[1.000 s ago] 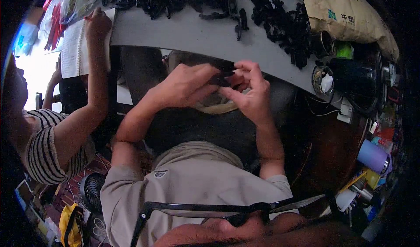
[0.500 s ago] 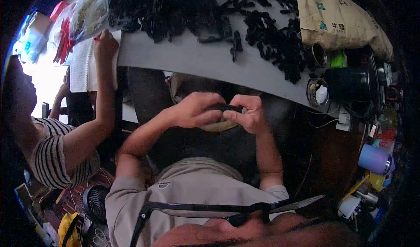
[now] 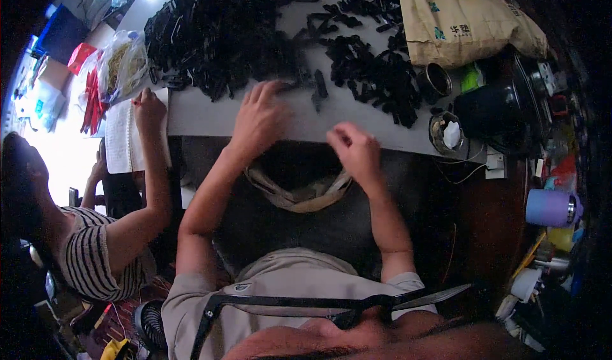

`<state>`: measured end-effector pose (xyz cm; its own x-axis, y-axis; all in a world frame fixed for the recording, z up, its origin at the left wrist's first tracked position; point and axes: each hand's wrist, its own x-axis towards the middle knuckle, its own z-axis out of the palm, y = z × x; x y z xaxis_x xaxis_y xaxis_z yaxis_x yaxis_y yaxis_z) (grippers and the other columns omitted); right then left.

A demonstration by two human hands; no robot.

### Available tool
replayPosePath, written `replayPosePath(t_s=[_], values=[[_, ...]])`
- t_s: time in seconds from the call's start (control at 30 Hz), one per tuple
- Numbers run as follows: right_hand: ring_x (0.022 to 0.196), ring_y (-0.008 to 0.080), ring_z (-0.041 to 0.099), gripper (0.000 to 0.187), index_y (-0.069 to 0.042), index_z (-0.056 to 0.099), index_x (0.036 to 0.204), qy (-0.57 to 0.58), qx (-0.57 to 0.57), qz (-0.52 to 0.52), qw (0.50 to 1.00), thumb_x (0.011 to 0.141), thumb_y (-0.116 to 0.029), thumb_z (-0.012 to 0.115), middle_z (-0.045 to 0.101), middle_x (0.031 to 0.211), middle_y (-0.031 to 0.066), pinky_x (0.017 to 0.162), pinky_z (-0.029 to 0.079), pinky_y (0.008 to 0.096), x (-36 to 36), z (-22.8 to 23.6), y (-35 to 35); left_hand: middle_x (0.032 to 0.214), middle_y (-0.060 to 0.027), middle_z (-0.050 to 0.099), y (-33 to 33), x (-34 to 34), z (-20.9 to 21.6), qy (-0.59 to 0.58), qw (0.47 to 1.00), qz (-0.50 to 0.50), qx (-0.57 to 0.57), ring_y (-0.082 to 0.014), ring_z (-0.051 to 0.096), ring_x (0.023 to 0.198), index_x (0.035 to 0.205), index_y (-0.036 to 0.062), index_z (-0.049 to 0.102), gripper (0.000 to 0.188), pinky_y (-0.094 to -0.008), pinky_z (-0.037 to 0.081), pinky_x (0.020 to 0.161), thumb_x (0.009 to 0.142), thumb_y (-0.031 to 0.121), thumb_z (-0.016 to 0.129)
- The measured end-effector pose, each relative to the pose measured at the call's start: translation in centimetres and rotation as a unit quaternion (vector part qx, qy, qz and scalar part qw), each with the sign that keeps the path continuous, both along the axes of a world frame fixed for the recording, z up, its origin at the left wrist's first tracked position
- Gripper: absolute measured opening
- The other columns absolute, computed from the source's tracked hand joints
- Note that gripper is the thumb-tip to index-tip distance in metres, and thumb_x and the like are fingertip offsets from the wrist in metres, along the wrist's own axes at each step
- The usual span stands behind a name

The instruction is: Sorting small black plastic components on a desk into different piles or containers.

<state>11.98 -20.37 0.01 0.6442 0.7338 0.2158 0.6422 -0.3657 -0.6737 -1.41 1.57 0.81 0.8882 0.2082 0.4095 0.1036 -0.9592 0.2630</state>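
My left hand point(image 3: 260, 119) reaches over the front of the grey table, its fingers stretched out and partly blurred. Its fingertips are near the lower edge of a large heap of black plastic-looking parts point(image 3: 213, 41). A single black part point(image 3: 320, 84) lies just to the right of that hand. My right hand point(image 3: 357, 148) is at the table's front edge with its fingers curled together; whatever it may hold is hidden. Below both hands hangs an open sack with a beige rim point(image 3: 306, 205), its inside dark. A smaller cluster of black parts point(image 3: 370, 73) spreads farther right.
At left, a person in a striped sleeve point(image 3: 95, 252) holds a red pen over a notebook point(image 3: 120, 137). A printed beige sack point(image 3: 472, 25) lies at the far right, near a round tin point(image 3: 435, 83) and a jar with white stuff point(image 3: 449, 136). A small fan point(image 3: 150, 325) stands lower left.
My hands were together over the sack around a dark piece; they have parted. The left has moved forward to the heap, the right slightly up. The view has shifted, showing more of the sack.
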Motion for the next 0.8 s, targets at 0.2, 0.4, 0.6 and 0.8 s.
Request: replayPosePath(t_s=[0.2, 0.4, 0.6, 0.8], values=[[0.084, 0.0267, 0.069, 0.024, -0.008, 0.072, 0.109, -0.156, -0.046, -0.171, 0.972, 0.091, -0.025, 0.072, 0.068, 0.101, 0.0112, 0.068, 0.054, 0.0437, 5.8, -1.5, 3.4, 0.116, -0.0141, 0.059, 1.2, 1.0, -2.1, 0.017, 0.996, 0.046, 0.08, -0.0345, 0.052, 0.117, 0.106, 0.0071, 0.065, 0.026, -0.0458, 0.043, 0.096, 0.085, 0.021, 0.068], [0.079, 0.0257, 0.069, 0.022, -0.007, 0.073, 0.107, -0.15, 0.036, -0.162, 0.975, 0.091, -0.022, 0.073, 0.068, 0.1, 0.0111, 0.067, 0.054, 0.0398, 6.0, -2.1, 3.1, 0.1, -0.0142, 0.061, -0.5, -0.9, -2.0, -0.013, 0.994, 0.057, -0.097, -0.0393, 0.059, 0.094, 0.112, 0.0039, 0.06, 0.022, -0.0449, 0.048, 0.076, 0.092, 0.014, 0.062], [0.073, 0.0138, 0.068, 0.018, -0.002, 0.072, 0.106, 0.016, 0.153, -0.04, 0.987, 0.091, -0.013, 0.072, 0.072, 0.085, 0.0105, 0.065, 0.053, 0.0293, 0.7, 0.8, 1.1, 0.094, -0.0156, 0.065, -3.4, -1.7, -1.4, -0.082, 0.856, -0.003, -0.51, -0.0364, 0.062, 0.08, 0.124, 0.0016, 0.058, 0.026, -0.0403, 0.049, 0.073, 0.102, 0.014, 0.054], [0.074, 0.0117, 0.067, 0.016, -0.001, 0.071, 0.107, 0.168, 0.118, 0.124, 0.971, 0.093, -0.007, 0.07, 0.073, 0.087, 0.0063, 0.064, 0.054, 0.0272, -2.9, 2.5, 0.2, 0.106, -0.0201, 0.065, -5.4, -2.6, 0.7, -0.001, 0.816, -0.054, -0.575, -0.0363, 0.064, 0.097, 0.13, -0.0011, 0.055, 0.031, -0.0414, 0.049, 0.084, 0.103, 0.013, 0.049]])
